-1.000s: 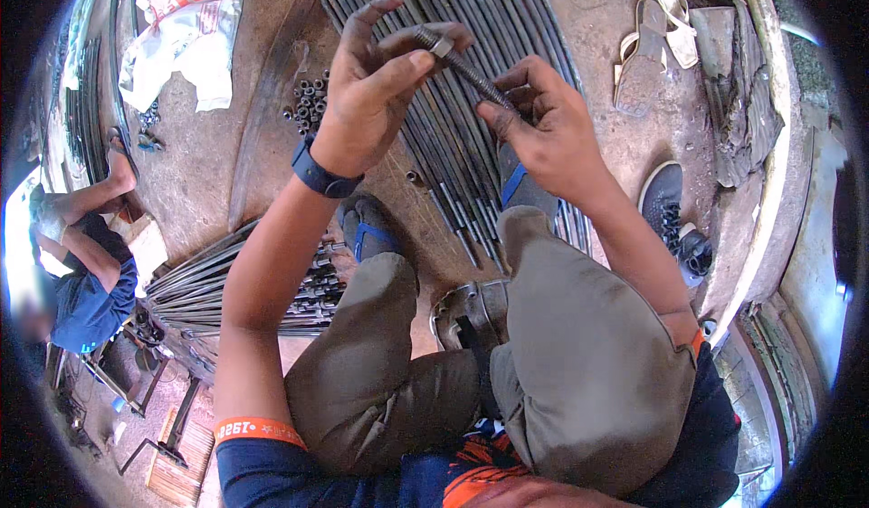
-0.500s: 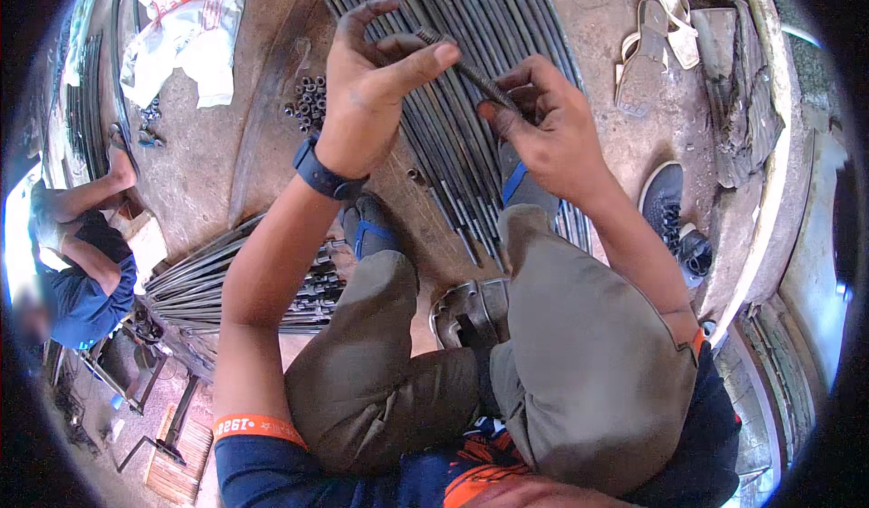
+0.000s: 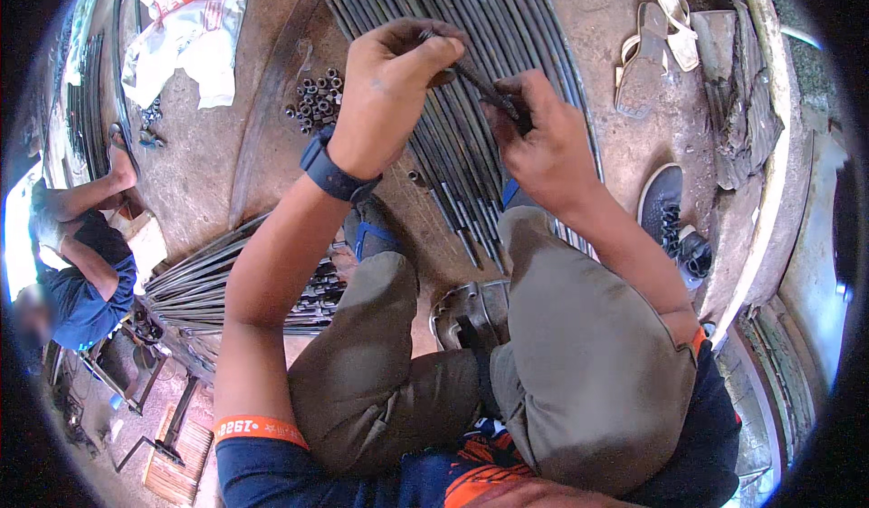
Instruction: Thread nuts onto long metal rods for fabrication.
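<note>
A dark, thin rod with a ribbed, thread-like surface (image 3: 474, 77) slants between my two hands, above long dark metal rods (image 3: 534, 47) lying side by side on the floor. My left hand (image 3: 389, 87) pinches its upper left end between thumb and fingers, hiding much of that end. Lower down and to the right, my right hand (image 3: 550, 146) has its fingers curled round the other end. Left of my left wrist lies a heap of small metal nut-like pieces (image 3: 319, 99). One loose ring-like piece (image 3: 415, 177) lies by the rods' near ends.
A second bundle of rods with thicker ends (image 3: 208, 282) lies left of my knees. A metal housing (image 3: 475, 313) sits between my legs. Sandals (image 3: 641, 65) and a dark shoe (image 3: 663, 205) are at right. Another person (image 3: 95, 264) sits at far left, near a white sack (image 3: 186, 47).
My left hand has moved right, and its spread fingers have closed round the ribbed rod's upper end. My right hand has turned slightly and shifted down its end.
</note>
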